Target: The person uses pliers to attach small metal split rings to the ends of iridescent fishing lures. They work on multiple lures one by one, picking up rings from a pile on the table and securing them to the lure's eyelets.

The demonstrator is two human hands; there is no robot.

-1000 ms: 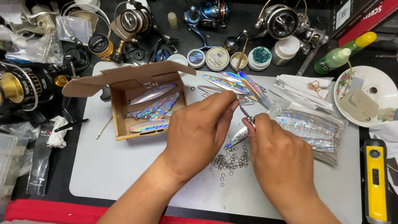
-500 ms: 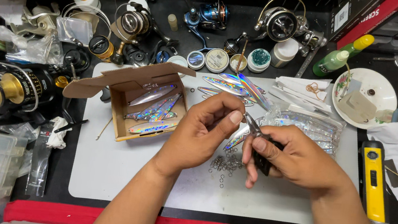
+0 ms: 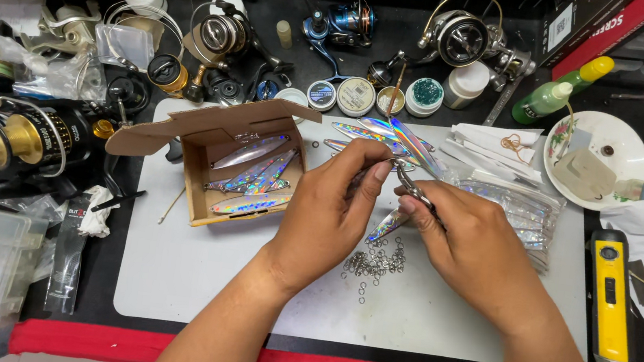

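Since the picture of half a second ago, the right hand (image 3: 469, 238) has turned a little, so the small pliers (image 3: 413, 189) in its closed grip now show more plainly, their tips pointing up and left toward the left hand (image 3: 333, 207). That left hand has stayed in nearly the same place, its thumb and forefinger pinched together at the plier tips; what they pinch is too small to tell. Hanging just below the pliers, between the two hands, is a holographic metal lure (image 3: 387, 224), slim, leaf-shaped and tilted, flashing silver, blue and pink. Right under it a loose pile of small split rings (image 3: 374, 263) lies on the white mat (image 3: 187, 279). Left of the hands, an open cardboard box (image 3: 214, 155) holds more such lures, and further ones lie fanned just above the fingers
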